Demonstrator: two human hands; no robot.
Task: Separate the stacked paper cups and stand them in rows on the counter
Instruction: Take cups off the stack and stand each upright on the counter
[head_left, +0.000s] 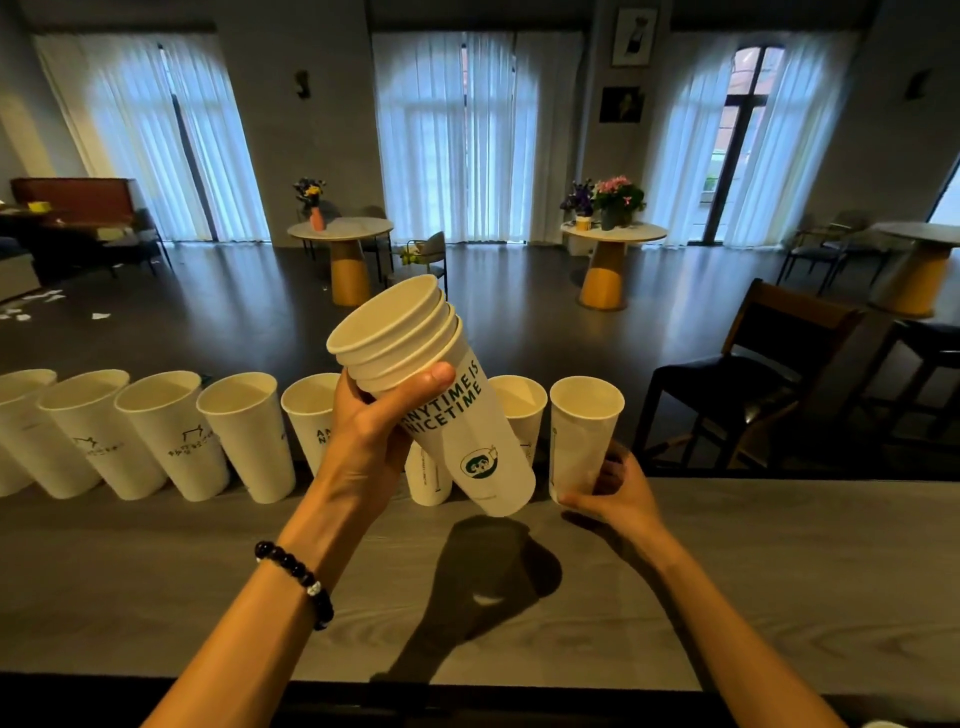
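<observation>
Grey wood-grain counter (779, 571): runs across in front of you. Row of white paper cups (244, 436): upright along its far edge. Nested stack (447, 410): tilted, held off the counter above that row; your left hand (369, 431) wraps it, thumb across the lettering. Single cup (582, 441): stands at the row's right end, your right hand (618, 493) curled around its base. Beaded bracelet (301, 582): left wrist.

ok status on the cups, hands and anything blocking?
Left hand grips tilted stack above counter. Right hand holds end cup standing in the row. Nothing blocking.
</observation>
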